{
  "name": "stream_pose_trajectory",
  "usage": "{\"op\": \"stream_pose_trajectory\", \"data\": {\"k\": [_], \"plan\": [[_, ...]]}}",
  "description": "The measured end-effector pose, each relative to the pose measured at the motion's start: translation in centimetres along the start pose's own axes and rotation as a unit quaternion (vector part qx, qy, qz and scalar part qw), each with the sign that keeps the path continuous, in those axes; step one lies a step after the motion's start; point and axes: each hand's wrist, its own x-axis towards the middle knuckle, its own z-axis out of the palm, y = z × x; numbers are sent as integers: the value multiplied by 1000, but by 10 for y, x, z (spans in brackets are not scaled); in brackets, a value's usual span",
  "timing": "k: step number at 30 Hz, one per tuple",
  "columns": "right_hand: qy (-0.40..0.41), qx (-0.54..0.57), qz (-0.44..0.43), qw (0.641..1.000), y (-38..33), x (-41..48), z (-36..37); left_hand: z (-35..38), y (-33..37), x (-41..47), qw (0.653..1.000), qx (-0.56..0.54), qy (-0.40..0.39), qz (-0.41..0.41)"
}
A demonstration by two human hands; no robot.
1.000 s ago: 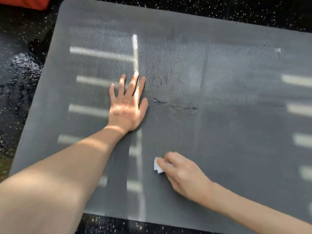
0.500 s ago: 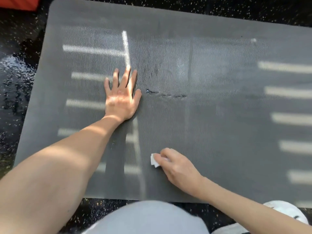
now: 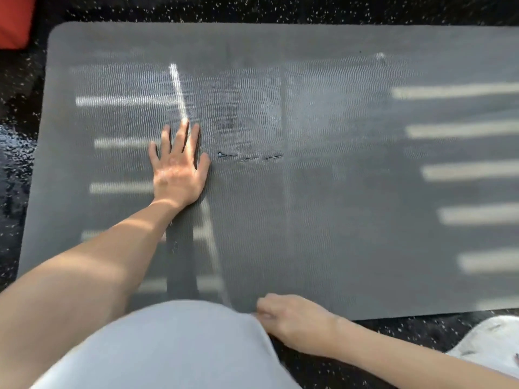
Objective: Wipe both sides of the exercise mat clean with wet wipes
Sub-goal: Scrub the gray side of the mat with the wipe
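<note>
Black speckled floor [image 3: 280,9] lies under a grey exercise mat [image 3: 351,220], which is spread flat and fills most of the view. The mat's far left corner is rounded, and its near edge runs just beyond my knee [image 3: 168,346], clad in pale grey cloth. Bars of sunlight cross the mat at left and at right.

My left hand [image 3: 178,169] rests palm down on the left half of the mat, with the arm reaching out from the near left. Its fingers [image 3: 182,136] are straight and slightly spread, and the thumb points to the right. Just right of the thumb, three short dark tears [image 3: 250,157] run in a row across the ribbed texture.

My right hand [image 3: 292,318] sits at the near edge of the mat, just beside the knee, knuckles up. Its fingers [image 3: 265,307] are curled under and blurred, and I cannot tell whether they pinch a wet wipe.

On the floor at the near right lies a white shoe [image 3: 488,341], off the mat. A red-orange object [image 3: 14,21] shows at the far left corner.
</note>
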Motion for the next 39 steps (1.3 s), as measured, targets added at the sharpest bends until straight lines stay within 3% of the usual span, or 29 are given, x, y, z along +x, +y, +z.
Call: {"op": "stream_pose_trajectory", "data": {"k": [3, 8, 12, 14, 16, 18, 23, 29, 34, 39], "plan": [[86, 7, 100, 991, 18, 3, -17, 2, 2, 1, 1000, 6, 1, 2], [-12, 1, 41, 999, -4, -27, -10, -1, 14, 2, 1000, -10, 0, -23], [93, 12, 128, 987, 31, -5, -31, -6, 60, 3, 989, -48, -27, -135], [85, 38, 128, 987, 19, -10, -27, -4, 80, -3, 995, -42, -37, -87], [48, 42, 83, 995, -2, -24, -12, 0, 92, -4, 999, -12, -30, 12], [19, 18, 41, 999, 2, -25, -14, 5, 97, 5, 998, 0, -32, 47], [133, 26, 139, 981, 50, 11, -36, 19, 98, 8, 999, 3, -8, 45], [54, 35, 39, 997, 25, -13, -25, 20, 97, 9, 999, 16, -21, 48], [221, 34, 186, 957, 89, 30, -55, 19, 97, 11, 999, 11, -11, 44], [182, 34, 122, 975, 81, 22, -57, 19, 99, 13, 999, 31, -16, 37]]}}
